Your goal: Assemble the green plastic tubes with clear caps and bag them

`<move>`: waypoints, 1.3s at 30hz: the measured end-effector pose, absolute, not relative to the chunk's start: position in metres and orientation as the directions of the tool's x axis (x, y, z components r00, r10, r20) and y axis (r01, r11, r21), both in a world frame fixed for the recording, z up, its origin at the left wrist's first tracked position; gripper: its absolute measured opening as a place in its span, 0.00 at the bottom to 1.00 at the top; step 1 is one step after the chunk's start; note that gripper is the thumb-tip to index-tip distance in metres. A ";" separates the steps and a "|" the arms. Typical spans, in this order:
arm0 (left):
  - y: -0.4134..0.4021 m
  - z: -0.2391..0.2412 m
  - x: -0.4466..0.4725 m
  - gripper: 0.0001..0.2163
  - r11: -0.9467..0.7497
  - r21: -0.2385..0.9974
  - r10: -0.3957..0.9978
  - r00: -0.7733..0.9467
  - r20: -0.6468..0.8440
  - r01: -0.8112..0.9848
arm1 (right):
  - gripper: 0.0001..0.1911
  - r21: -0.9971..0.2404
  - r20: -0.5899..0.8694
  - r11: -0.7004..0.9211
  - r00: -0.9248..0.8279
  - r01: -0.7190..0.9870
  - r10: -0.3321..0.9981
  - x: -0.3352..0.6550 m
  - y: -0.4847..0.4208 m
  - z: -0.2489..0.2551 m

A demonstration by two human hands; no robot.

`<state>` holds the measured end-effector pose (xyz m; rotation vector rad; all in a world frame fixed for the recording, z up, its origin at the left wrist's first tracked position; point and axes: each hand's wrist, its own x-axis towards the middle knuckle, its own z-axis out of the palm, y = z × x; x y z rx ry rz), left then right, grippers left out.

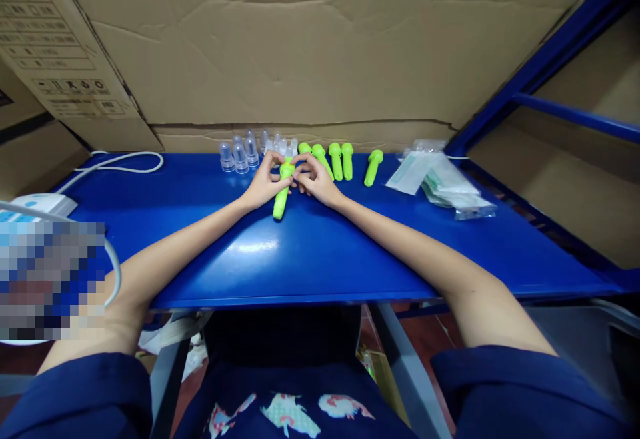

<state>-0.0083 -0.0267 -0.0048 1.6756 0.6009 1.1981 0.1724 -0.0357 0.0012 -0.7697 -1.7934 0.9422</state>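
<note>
Both hands meet at the far middle of the blue table (310, 259). My left hand (264, 184) and my right hand (316, 180) are closed in a pinch on the top end of one bright green plastic tube (281, 199), which slants down toward me onto the table. Just behind my hands stand several small clear plastic caps (241, 154). To the right of them lie several more green tubes (336, 160) in a row, with one further green tube (373, 167) set apart.
Clear plastic packets (443, 182) are heaped at the back right. A white cable (120, 162) runs along the back left to a white device (43, 205). Cardboard boxes (310, 45) wall off the back. A blue metal rack frame (550, 65) rises on the right.
</note>
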 end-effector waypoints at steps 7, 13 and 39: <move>-0.029 -0.002 -0.007 0.25 -0.421 0.899 0.810 0.397 0.432 -0.120 | 0.21 -0.862 0.437 0.493 -0.327 0.113 0.838 0.171 -0.035 -0.002; -0.029 -0.002 -0.007 0.25 -0.396 0.912 0.815 0.416 0.404 -0.110 | 0.21 -0.886 0.398 0.450 -0.315 0.111 0.862 0.170 -0.031 -0.006; -0.027 -0.005 -0.007 0.24 -0.391 0.913 0.818 0.410 0.403 -0.116 | 0.19 -0.899 0.373 0.422 -0.302 0.117 0.877 0.169 -0.027 -0.007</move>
